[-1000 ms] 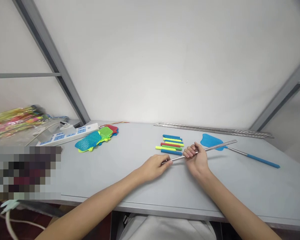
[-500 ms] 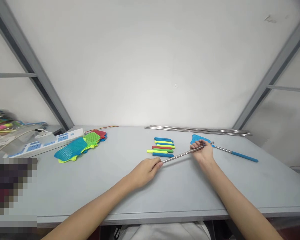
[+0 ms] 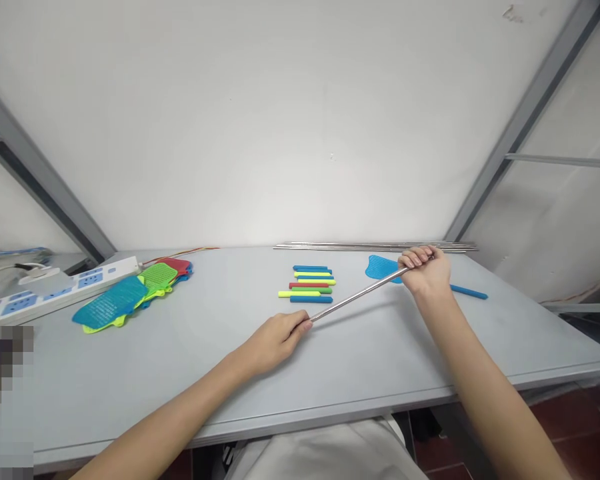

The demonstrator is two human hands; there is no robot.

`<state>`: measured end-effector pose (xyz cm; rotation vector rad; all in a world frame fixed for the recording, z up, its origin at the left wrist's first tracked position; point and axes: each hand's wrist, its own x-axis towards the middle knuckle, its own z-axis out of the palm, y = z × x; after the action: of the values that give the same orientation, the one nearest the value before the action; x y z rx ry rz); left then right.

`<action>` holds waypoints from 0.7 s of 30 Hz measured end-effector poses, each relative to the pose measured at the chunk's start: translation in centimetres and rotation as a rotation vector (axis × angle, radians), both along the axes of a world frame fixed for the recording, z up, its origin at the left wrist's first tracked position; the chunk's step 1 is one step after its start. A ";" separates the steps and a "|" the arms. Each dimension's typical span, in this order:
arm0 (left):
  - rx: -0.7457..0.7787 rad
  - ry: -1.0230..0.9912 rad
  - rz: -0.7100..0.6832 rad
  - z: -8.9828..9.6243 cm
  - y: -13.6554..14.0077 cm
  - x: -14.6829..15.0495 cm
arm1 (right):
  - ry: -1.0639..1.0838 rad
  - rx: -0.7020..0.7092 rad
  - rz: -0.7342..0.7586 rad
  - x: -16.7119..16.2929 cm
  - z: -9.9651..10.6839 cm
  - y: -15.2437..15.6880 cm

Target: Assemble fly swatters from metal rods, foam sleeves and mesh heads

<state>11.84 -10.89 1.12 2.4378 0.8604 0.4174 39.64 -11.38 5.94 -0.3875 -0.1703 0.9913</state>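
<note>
A thin metal rod (image 3: pixel 357 294) slants upward to the right between my two hands, above the table. My left hand (image 3: pixel 283 337) is closed around its lower end. Closed over its upper end is my right hand (image 3: pixel 423 270), fingers wrapped round it. Behind the right hand lies a fly swatter with a blue head (image 3: pixel 381 267) and a blue handle (image 3: pixel 470 291); its middle is hidden by the hand. Left of it, several coloured handle grips (image 3: pixel 310 285) in blue, yellow, red and green lie in a stack of rows.
Swatter heads (image 3: pixel 115 303) in blue, green and red overlap at the left, beside a white power strip (image 3: pixel 65 290). Several metal rods (image 3: pixel 375 247) lie along the wall at the back of the grey table (image 3: pixel 220 400). Metal frame posts (image 3: pixel 520 120) rise at both sides.
My right hand has turned over and closed around the rod's upper end, moving up and right. The rod's right end is raised higher. The camera view has shifted a little.
</note>
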 end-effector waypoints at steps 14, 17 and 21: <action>-0.071 -0.090 0.009 -0.9 -1.4 0.0 | -0.174 0.162 -0.011 -2.0 3.0 -3.0; -0.065 -0.046 -0.026 -1.0 -1.4 0.0 | -0.213 0.204 -0.007 -2.4 3.2 -3.4; -0.044 -0.025 -0.025 -1.2 -1.3 -0.1 | -0.251 0.290 0.021 -3.0 3.3 -3.7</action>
<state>11.70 -12.20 -0.05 2.3961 0.8192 0.4146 36.62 -15.12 9.28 -0.2427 -0.5400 0.9203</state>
